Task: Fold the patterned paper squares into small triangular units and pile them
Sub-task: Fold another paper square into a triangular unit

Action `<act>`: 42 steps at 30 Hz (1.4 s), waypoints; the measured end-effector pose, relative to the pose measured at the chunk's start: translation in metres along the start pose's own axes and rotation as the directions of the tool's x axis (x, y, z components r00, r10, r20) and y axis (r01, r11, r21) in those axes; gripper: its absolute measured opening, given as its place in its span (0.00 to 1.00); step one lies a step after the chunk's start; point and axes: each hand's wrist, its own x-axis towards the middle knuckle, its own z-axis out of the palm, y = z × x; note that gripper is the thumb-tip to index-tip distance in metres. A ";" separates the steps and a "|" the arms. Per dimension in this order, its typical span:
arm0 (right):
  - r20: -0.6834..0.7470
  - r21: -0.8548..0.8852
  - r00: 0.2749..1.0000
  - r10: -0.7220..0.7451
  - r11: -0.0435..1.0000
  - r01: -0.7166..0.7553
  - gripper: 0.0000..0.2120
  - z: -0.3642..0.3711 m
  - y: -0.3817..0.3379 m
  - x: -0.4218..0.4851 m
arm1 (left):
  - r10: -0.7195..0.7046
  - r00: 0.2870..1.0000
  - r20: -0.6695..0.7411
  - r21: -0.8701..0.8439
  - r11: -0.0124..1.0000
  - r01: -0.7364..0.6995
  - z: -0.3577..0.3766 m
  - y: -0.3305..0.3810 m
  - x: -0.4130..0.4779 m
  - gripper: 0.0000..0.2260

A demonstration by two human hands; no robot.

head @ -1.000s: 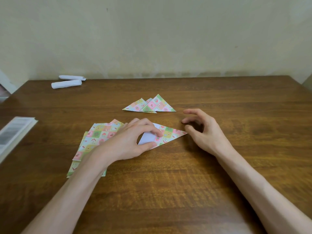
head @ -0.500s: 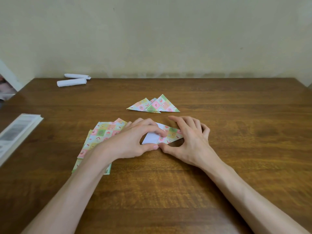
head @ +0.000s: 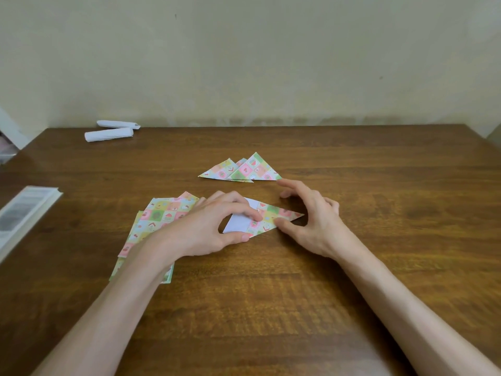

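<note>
A part-folded patterned paper [head: 272, 216] lies on the wooden table [head: 271, 299], white underside showing at its left, a point aimed right. My left hand [head: 206, 229] pinches its left part, index tip on top and thumb at the near edge. My right hand [head: 311, 221] is arched beside it. Its thumb tip touches the paper's near edge and its fingers are lifted off. Left of it, partly under my left wrist, lies a stack of flat patterned squares [head: 162, 213]. Behind lies a small pile of folded triangles [head: 249, 170].
Two white paper rolls [head: 108, 134] sit at the far left by the wall. A printed booklet [head: 24, 213] lies at the table's left edge. The wall runs along the table's far side.
My right hand came in from the right onto the paper, then lifted its fingers, leaving only the thumb at the edge. The paper's right point is uncovered again. My left hand stayed put.
</note>
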 end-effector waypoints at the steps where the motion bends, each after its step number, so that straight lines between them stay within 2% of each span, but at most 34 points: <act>1: 0.007 0.004 1.000 -0.002 1.000 0.002 0.33 -0.001 0.001 0.000 | 0.001 1.000 0.002 0.000 1.000 -0.001 0.000 0.000 0.000 0.17; 4: 0.004 0.070 1.000 0.004 0.998 -0.004 0.31 -0.006 0.008 0.004 | 0.009 1.000 -0.001 0.000 1.000 -0.009 -0.001 0.001 0.000 0.16; 6: 0.011 0.112 1.000 0.002 0.994 -0.003 0.33 -0.012 0.015 0.007 | 0.000 1.000 0.006 -0.007 1.000 0.000 -0.001 0.001 0.001 0.16; 10: 0.031 0.099 1.000 0.000 0.995 -0.003 0.36 -0.017 0.016 0.008 | -0.006 1.000 0.010 -0.012 1.000 0.006 0.000 0.001 0.000 0.17; 15: 0.038 0.206 0.999 -0.003 0.979 -0.005 0.37 -0.024 0.020 0.007 | 0.060 0.998 0.036 -0.031 0.998 -0.059 -0.007 -0.004 -0.008 0.21; 18: -0.041 0.240 0.999 -0.005 0.971 0.014 0.35 -0.025 0.015 0.004 | 0.070 0.998 0.001 -0.058 0.996 -0.070 -0.008 -0.006 -0.011 0.21; 21: -0.212 0.086 0.973 -0.096 0.990 0.116 0.19 -0.021 0.008 0.001 | 0.080 0.994 -0.079 -0.032 0.996 -0.083 -0.004 -0.005 -0.010 0.17; 23: -0.193 0.003 0.961 -0.201 0.979 0.205 0.09 -0.015 0.002 -0.002 | 0.093 0.986 -0.140 0.004 0.996 -0.094 -0.001 -0.004 -0.008 0.15; 25: -0.113 -0.037 0.963 -0.244 0.970 0.241 0.06 -0.008 0.000 -0.003 | 0.103 0.977 -0.188 0.057 0.994 -0.094 0.003 -0.003 -0.007 0.13; 30: -0.050 -0.133 0.961 -0.271 0.956 0.263 0.05 -0.003 0.004 -0.003 | 0.115 0.963 -0.243 0.091 0.991 -0.095 0.005 0.000 -0.008 0.11; 37: -0.051 -0.097 0.960 -0.276 0.958 0.271 0.08 -0.002 0.009 -0.001 | 0.283 0.897 -0.341 0.245 0.947 -0.206 0.017 0.011 -0.008 0.06; 42: -0.046 -0.056 0.960 -0.277 0.960 0.274 0.08 -0.002 0.008 -0.002 | 0.359 0.849 -0.389 0.228 0.930 -0.289 0.027 0.018 -0.004 0.07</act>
